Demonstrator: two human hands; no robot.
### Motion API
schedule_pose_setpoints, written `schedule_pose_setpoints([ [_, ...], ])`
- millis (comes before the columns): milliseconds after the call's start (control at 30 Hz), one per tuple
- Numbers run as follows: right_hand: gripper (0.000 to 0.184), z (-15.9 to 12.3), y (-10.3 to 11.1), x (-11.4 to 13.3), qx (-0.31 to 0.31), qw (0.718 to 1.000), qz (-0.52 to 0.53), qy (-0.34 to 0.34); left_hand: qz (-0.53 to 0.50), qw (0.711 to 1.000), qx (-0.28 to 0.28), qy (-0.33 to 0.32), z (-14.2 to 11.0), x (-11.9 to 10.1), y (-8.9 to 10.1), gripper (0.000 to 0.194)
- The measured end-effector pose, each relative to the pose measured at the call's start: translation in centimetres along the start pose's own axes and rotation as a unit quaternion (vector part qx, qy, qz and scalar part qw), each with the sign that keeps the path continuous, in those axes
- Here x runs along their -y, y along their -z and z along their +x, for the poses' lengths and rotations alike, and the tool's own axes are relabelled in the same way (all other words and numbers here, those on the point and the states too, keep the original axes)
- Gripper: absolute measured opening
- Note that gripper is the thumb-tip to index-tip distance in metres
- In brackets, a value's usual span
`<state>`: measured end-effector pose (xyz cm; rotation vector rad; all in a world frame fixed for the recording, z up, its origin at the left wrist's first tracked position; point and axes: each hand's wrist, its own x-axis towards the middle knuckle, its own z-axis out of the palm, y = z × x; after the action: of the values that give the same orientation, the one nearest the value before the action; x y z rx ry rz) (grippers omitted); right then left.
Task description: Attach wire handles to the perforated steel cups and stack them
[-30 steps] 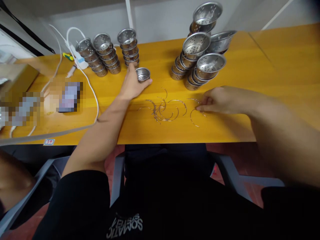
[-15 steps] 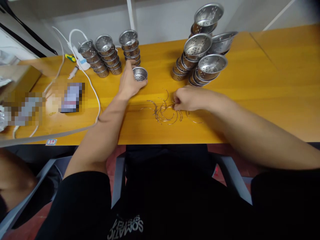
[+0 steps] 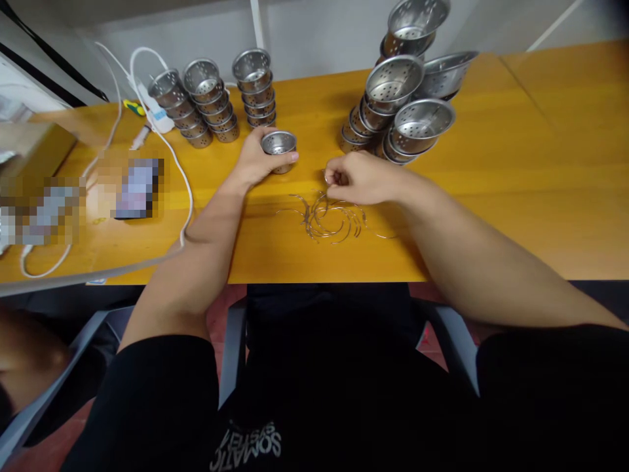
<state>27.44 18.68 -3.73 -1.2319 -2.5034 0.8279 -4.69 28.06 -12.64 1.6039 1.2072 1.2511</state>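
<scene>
- Left hand (image 3: 255, 158) clamps a round, perforated silver metal cup (image 3: 278, 142), slightly nearer the yellow wooden table's (image 3: 295, 267) front edge than before.
- Right hand's (image 3: 362, 178) fingertips, together, have moved toward the cup; cannot tell whether gripping anything.
- Thin, curved silver wires (image 3: 308, 226) lie frontward.

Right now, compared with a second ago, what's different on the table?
The right hand moved left, from the right end of the wires to their back edge; some wires shifted left too. Whether it pinches one is unclear. The left hand still grips the small cup; the stacked cups stayed put.
</scene>
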Motion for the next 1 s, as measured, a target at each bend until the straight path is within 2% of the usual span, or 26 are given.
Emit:
schedule_pose_setpoints([
  [167,0.030,0.5,-1.3,-0.9,-0.068,0.990,0.119,0.044,0.012,0.999,-0.017,-0.027,0.4,0.4,0.3,0.084],
  [333,0.036,1.8,-3.3,-2.1,-0.151,0.964,0.190,0.111,0.044,0.998,-0.010,-0.049,1.1,1.5,0.4,0.084],
  [633,0.036,2.5,-4.7,-3.0,-0.176,0.946,0.208,0.173,0.036,0.994,0.013,-0.103,2.7,3.6,0.3,0.082],
  [767,0.038,2.8,-4.8,-3.5,-0.197,0.941,0.208,0.178,0.050,0.990,-0.003,-0.130,2.3,3.0,0.4,0.089],
  [900,0.037,3.1,-4.8,-4.1,-0.222,0.935,0.220,0.165,0.068,0.990,-0.010,-0.127,1.5,1.6,0.2,0.097],
  [1000,0.037,3.3,-4.9,-4.4,-0.233,0.933,0.227,0.155,0.075,0.990,-0.024,-0.117,1.0,0.3,0.0,0.097],
])
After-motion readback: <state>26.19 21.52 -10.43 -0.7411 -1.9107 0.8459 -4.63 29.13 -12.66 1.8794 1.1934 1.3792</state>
